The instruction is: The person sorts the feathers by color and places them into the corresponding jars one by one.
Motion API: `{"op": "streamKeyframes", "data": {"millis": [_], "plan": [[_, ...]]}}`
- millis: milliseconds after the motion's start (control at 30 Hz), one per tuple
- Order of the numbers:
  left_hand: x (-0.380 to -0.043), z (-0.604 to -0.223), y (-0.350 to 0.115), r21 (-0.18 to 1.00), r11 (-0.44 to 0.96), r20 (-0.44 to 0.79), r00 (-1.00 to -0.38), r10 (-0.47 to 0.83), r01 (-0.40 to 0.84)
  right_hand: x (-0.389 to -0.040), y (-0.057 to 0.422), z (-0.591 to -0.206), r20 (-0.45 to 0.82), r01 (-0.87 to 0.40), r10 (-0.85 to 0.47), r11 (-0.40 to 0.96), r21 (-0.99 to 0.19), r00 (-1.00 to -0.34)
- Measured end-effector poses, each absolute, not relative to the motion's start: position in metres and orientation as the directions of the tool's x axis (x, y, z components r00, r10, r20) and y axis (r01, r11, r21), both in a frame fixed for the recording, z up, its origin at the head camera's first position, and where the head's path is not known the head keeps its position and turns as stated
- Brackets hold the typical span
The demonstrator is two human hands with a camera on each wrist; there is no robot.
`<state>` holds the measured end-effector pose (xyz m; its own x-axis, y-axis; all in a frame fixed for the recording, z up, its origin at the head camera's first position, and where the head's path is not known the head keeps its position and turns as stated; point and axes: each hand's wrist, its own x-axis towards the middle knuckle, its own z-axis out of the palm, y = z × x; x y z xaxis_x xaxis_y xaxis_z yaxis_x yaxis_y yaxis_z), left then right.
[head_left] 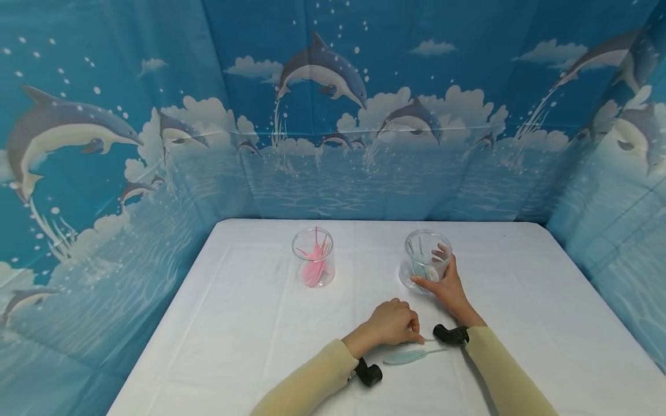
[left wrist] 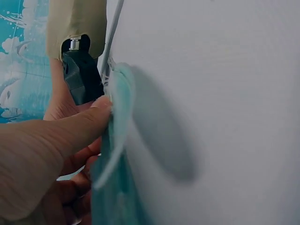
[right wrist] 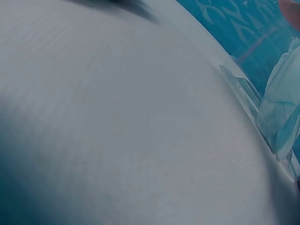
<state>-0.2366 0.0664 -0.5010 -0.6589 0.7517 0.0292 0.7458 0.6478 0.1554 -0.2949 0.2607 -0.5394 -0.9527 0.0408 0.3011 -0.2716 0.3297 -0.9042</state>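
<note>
My right hand (head_left: 447,286) grips a clear plastic jar (head_left: 428,237) on the table, thumb at the near side and fingers round the far right side. Pale teal feathers (right wrist: 281,98) stand inside that jar, stems up. In front of it, my left hand (head_left: 392,323) is low over the table. The left wrist view shows its thumb and fingers pinching a teal feather (left wrist: 123,93) near the stem. Just below the hand in the head view, another teal feather (head_left: 406,356) lies on the cloth, its stem pointing right.
A second clear jar (head_left: 296,248) stands to the left with several pink feathers (head_left: 314,268) in it, stems up. A white cloth covers the table (head_left: 250,323). Behind and beside it hangs a blue dolphin-print curtain (head_left: 312,173). Each wrist wears a black camera (head_left: 370,374).
</note>
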Motion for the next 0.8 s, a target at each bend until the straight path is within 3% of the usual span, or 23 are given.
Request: {"op": "streamKeyframes", "data": {"millis": [167, 267, 500, 667, 800], "plan": [[-0.238, -0.498, 0.068, 0.074, 0.609, -0.012, -0.609, 0.793, 0.790, -0.296, 0.261, -0.538, 0.291, -0.260, 0.043, 0.333, -0.906, -0.956], [-0.238, -0.495, 0.067, 0.103, 0.594, -0.025, -0.595, 0.803, 0.798, -0.296, 0.261, -0.538, 0.280, -0.250, 0.044, 0.333, -0.909, -0.959], [-0.252, -0.483, 0.057, 0.381, 0.538, 0.046, -0.596, 0.802, 0.752, -0.281, 0.252, -0.515, 0.302, -0.279, 0.028, 0.314, -0.908, -0.953], [-0.273, -0.465, 0.053, 0.596, 0.368, 0.204, -0.578, 0.790, 0.714, -0.281, 0.253, -0.514, 0.323, -0.304, 0.013, 0.301, -0.904, -0.946], [-0.287, -0.446, 0.055, 0.773, 0.235, 0.286, -0.655, 0.699, 0.589, -0.289, 0.259, -0.529, 0.318, -0.301, 0.017, 0.281, -0.911, -0.948]]}}
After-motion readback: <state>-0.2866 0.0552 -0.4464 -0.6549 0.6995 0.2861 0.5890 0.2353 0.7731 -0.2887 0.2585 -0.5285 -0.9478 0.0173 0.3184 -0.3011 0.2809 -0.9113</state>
